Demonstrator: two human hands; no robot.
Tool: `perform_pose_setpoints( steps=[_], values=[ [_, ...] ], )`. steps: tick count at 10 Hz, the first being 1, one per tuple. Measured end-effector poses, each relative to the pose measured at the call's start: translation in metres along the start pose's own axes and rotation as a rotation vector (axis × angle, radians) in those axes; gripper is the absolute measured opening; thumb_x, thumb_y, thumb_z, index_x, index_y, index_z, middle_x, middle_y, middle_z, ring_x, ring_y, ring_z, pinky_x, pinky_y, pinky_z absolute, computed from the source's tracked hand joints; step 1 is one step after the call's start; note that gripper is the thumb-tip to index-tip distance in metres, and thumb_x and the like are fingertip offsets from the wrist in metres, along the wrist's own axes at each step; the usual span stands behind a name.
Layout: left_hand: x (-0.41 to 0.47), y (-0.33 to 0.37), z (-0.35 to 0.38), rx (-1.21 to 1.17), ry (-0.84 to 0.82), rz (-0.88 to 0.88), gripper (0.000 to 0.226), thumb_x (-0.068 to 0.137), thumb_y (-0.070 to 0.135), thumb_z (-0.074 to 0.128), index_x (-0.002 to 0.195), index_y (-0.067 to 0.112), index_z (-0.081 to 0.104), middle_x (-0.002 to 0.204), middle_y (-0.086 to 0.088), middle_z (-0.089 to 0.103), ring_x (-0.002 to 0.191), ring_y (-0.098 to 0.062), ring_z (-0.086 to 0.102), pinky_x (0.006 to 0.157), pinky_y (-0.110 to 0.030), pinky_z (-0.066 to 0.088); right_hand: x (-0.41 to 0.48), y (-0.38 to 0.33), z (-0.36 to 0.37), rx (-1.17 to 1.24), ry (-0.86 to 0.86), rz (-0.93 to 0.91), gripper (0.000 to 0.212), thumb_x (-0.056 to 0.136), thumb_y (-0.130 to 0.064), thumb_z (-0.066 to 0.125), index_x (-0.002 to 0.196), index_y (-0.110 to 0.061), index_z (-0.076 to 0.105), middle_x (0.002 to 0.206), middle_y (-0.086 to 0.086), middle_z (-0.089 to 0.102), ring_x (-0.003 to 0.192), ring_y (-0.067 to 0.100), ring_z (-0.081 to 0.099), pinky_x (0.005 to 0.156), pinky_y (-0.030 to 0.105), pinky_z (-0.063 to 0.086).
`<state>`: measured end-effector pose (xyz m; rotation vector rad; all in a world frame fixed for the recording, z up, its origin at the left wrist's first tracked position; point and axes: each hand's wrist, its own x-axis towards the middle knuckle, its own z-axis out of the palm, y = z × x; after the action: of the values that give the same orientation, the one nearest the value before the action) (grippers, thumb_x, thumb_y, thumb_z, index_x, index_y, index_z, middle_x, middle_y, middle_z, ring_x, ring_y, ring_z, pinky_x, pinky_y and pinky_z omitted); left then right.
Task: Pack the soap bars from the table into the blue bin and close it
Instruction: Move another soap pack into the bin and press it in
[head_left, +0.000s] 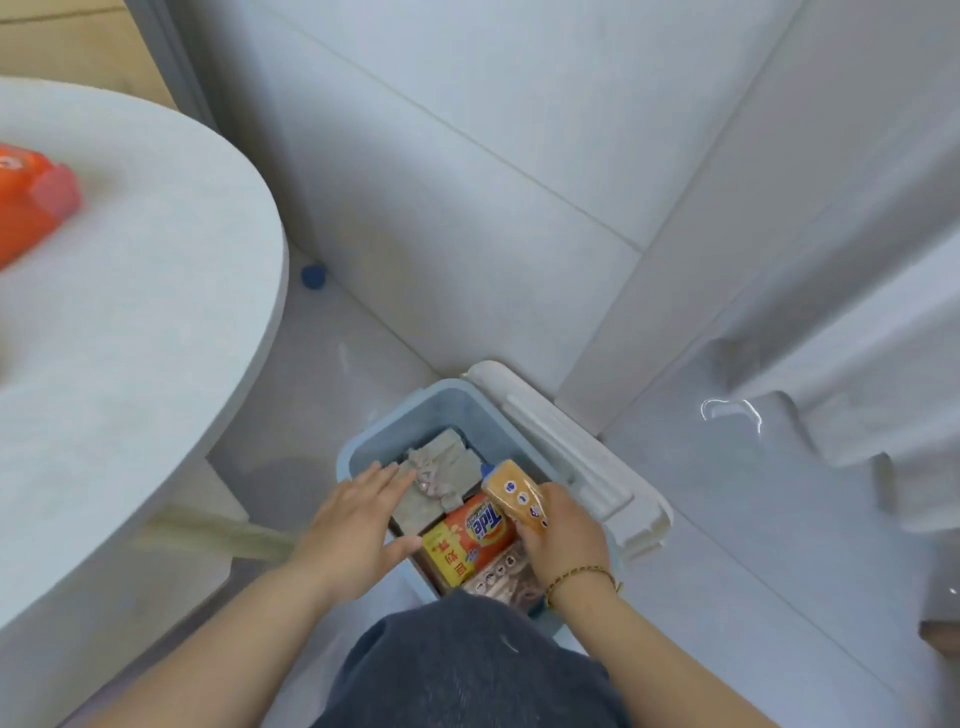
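Packing was judged well advanced but not finished. The blue bin (363, 447) stood on the floor beside the round surface (156, 312), its white lid (571, 457) hinged back and open against the wall, so closing had not been done. Inside the bin, three wrapped bars could be counted with fair confidence: one grey bar (431, 483) toward the far end, one orange-and-yellow Tide bar (470, 535) in the middle, and one pale patterned bar (498, 574) at the near end, partly hidden by the person's knee; anything beneath them could not be seen. A fourth bar, yellow-orange in clear wrap (514, 491), was gripped in the right hand (563, 535) just above the bin's right side, not yet set down. The left hand (358, 525) was open and flat, fingers spread, resting over the bin's left rim and touching the grey bar, grasping nothing. On the surface, one orange packet (31, 202) remained at the left edge of view, cut off by the frame; whether more lay beyond could not be told. Remaining work, as judged: place the held bar, fetch the packet, shut the lid.
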<state>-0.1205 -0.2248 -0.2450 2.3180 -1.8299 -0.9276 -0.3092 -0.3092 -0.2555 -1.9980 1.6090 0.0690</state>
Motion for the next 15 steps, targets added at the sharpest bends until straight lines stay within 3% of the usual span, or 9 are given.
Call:
perform_pose_setpoints(
  steps=[1, 3, 8, 9, 10, 11, 13, 14, 15],
  values=[
    [0.000, -0.014, 0.020, 0.051, -0.103, -0.034, 0.069, 0.090, 0.049, 0.036, 0.142, 0.025, -0.003, 0.155, 0.001, -0.005, 0.141, -0.015, -0.011, 0.115, -0.033, -0.002, 0.006, 0.009, 0.019, -0.062, 0.035, 0.136, 0.033, 0.087, -0.029, 0.051, 0.117, -0.017, 0.046, 0.120, 0.005, 0.060, 0.110, 0.024, 0.055, 0.091, 0.035, 0.044],
    [0.003, -0.019, 0.035, 0.110, -0.149, -0.039, 0.066, 0.090, 0.052, 0.033, 0.142, 0.028, 0.002, 0.154, 0.001, -0.014, 0.138, -0.018, -0.024, 0.115, -0.039, -0.004, 0.018, 0.009, 0.043, -0.111, -0.002, 0.225, 0.037, 0.090, -0.025, 0.045, 0.126, -0.016, 0.039, 0.132, 0.006, 0.051, 0.121, 0.026, 0.047, 0.102, 0.037, 0.035],
    [0.002, -0.022, 0.037, 0.091, -0.161, -0.025, 0.063, 0.090, 0.052, 0.031, 0.142, 0.031, 0.002, 0.154, 0.003, -0.017, 0.137, -0.017, -0.027, 0.115, -0.040, -0.005, 0.037, 0.000, 0.055, -0.208, -0.152, 0.230, 0.044, 0.094, -0.018, 0.037, 0.135, -0.010, 0.025, 0.141, 0.013, 0.037, 0.128, 0.029, 0.037, 0.107, 0.037, 0.028],
    [0.003, -0.023, 0.037, 0.096, -0.165, -0.019, 0.063, 0.090, 0.053, 0.031, 0.142, 0.032, 0.002, 0.153, 0.003, -0.018, 0.136, -0.017, -0.028, 0.115, -0.040, -0.004, 0.026, -0.004, 0.055, -0.176, -0.115, 0.252, 0.059, 0.092, -0.020, 0.038, 0.143, -0.010, 0.009, 0.151, 0.011, 0.021, 0.138, 0.029, 0.019, 0.116, 0.040, 0.011],
    [0.004, -0.024, 0.039, 0.095, -0.156, -0.014, 0.063, 0.090, 0.053, 0.030, 0.142, 0.032, 0.001, 0.153, 0.003, -0.018, 0.137, -0.017, -0.027, 0.115, -0.040, -0.004, 0.004, -0.005, 0.061, -0.201, -0.128, 0.142, 0.066, 0.092, -0.015, 0.036, 0.145, -0.010, -0.003, 0.156, 0.009, -0.006, 0.143, 0.028, -0.004, 0.117, 0.039, -0.002],
    [0.003, -0.025, 0.039, 0.105, -0.159, -0.008, 0.063, 0.090, 0.053, 0.030, 0.142, 0.032, 0.001, 0.154, 0.002, -0.017, 0.137, -0.018, -0.027, 0.115, -0.040, -0.004, -0.008, -0.005, 0.068, -0.226, -0.320, 0.137, 0.076, 0.092, -0.021, 0.042, 0.143, -0.006, -0.013, 0.153, 0.012, -0.022, 0.141, 0.031, -0.017, 0.117, 0.040, -0.002],
    [0.004, -0.023, 0.038, 0.116, -0.171, -0.023, 0.064, 0.089, 0.054, 0.030, 0.142, 0.031, 0.001, 0.153, 0.002, -0.018, 0.137, -0.018, -0.027, 0.115, -0.041, -0.005, 0.004, -0.003, 0.068, -0.323, -0.509, 0.203, 0.085, 0.090, -0.029, 0.046, 0.142, -0.007, -0.018, 0.150, 0.016, -0.028, 0.141, 0.034, -0.018, 0.117, 0.043, 0.001],
    [0.005, -0.022, 0.037, 0.118, -0.169, -0.032, 0.065, 0.089, 0.054, 0.030, 0.142, 0.032, 0.000, 0.153, 0.003, -0.018, 0.137, -0.018, -0.027, 0.115, -0.041, -0.006, 0.010, 0.003, 0.066, -0.343, -0.523, 0.178, 0.079, 0.092, -0.030, 0.041, 0.143, -0.014, -0.017, 0.151, 0.018, -0.025, 0.141, 0.035, -0.013, 0.117, 0.043, -0.002],
    [0.003, -0.021, 0.036, 0.131, -0.176, -0.028, 0.065, 0.089, 0.054, 0.030, 0.142, 0.031, 0.000, 0.153, 0.002, -0.017, 0.137, -0.018, -0.027, 0.115, -0.041, -0.006, 0.013, 0.009, 0.064, -0.319, -0.375, 0.072, 0.069, 0.093, -0.029, 0.035, 0.145, -0.018, -0.007, 0.156, 0.014, -0.008, 0.144, 0.029, 0.000, 0.117, 0.041, -0.001]
  ],
)
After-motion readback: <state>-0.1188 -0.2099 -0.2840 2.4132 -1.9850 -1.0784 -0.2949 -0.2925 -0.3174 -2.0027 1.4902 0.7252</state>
